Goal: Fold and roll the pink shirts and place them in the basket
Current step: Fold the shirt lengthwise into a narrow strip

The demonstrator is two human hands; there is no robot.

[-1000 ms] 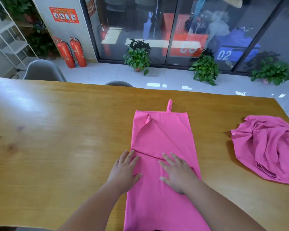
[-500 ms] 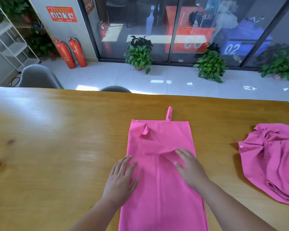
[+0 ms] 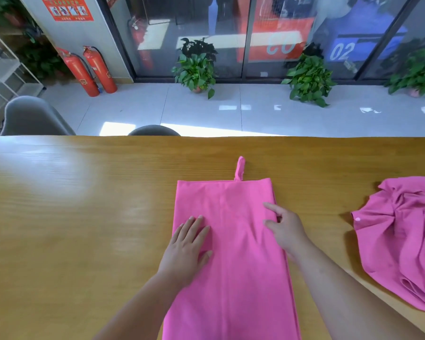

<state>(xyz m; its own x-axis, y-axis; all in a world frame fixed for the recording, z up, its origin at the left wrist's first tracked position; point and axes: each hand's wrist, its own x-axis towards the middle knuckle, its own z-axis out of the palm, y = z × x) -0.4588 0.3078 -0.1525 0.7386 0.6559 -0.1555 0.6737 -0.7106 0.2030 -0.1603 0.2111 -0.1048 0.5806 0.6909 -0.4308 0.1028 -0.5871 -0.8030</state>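
Under my two hands, one folded pink shirt lies flat on the wooden table as a long, narrow strip running away from me. My left hand rests palm down on the strip's left side, fingers straight and close together, the thumb spread out onto the cloth. My right hand sits at the strip's right edge with forefinger and thumb stretched across the fabric; the other fingers are tucked at the edge, and I cannot tell whether they grip it. Well to the right of my right hand, a second pink shirt lies crumpled in a heap, apart from the first. Beyond my fingertips, one small loop sticks out from the strip's far end. Past the table's far edge I count two grey chairs: one chair far left of my left hand, one chair back just showing. Further off on the tiled floor stand two red fire extinguishers side by side, and three potted plants line the glass wall.
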